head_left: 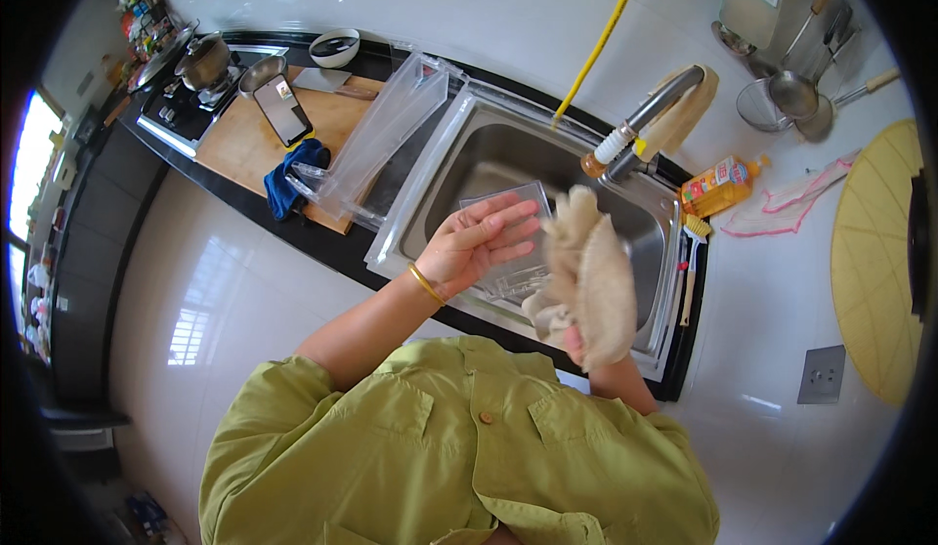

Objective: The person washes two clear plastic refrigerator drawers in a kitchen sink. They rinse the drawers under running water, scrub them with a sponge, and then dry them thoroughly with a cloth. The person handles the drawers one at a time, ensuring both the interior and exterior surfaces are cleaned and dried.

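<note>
My left hand (487, 239), with a yellow bangle at the wrist, is raised over the near side of a stainless steel sink (469, 160). Its fingers are spread a little and hold nothing. A beige cloth (604, 281), blurred in places, hangs from my right hand (575, 345), which is mostly hidden behind it. Beneath my hands, clear plastic pieces (516, 281) lie in the sink, partly covered by the left hand and the cloth.
A curved faucet (663, 98) with a cloth draped over it stands behind the sink. Right of the sink are an orange soap bottle (718, 186) and a dish brush (692, 252). Clear plastic bins (396, 120), a phone (282, 109) and a blue cloth (289, 179) lie left, on or beside a wooden board (234, 142).
</note>
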The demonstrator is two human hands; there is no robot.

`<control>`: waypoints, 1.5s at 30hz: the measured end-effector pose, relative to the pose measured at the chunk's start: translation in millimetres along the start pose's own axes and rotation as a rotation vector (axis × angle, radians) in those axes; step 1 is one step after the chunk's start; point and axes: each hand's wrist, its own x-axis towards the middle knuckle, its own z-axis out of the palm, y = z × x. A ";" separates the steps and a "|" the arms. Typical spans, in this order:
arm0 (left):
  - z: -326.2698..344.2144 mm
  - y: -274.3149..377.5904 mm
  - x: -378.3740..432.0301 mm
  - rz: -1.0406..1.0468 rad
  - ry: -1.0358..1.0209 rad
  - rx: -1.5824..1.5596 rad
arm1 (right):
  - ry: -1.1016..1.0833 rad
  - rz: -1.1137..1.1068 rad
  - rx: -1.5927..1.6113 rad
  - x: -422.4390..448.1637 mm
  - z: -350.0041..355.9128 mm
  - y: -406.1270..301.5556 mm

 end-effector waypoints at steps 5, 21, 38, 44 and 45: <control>0.2 -19.6 -0.5 0.078 0.050 0.194 | -0.157 -0.267 -1.295 11.4 37.3 -18.2; 26.7 12.2 -17.7 -0.232 -0.220 0.417 | -0.061 0.758 0.060 56.7 -63.3 36.2; -14.1 62.7 -30.5 -0.328 -0.709 0.414 | -0.199 0.262 -0.334 69.6 -77.2 139.5; -45.7 99.0 -44.5 -0.445 -0.777 0.815 | -0.035 0.235 -0.753 59.8 -82.3 141.6; -50.6 103.4 -47.7 -0.390 -0.720 0.952 | -0.018 0.206 -0.847 59.9 -81.9 139.9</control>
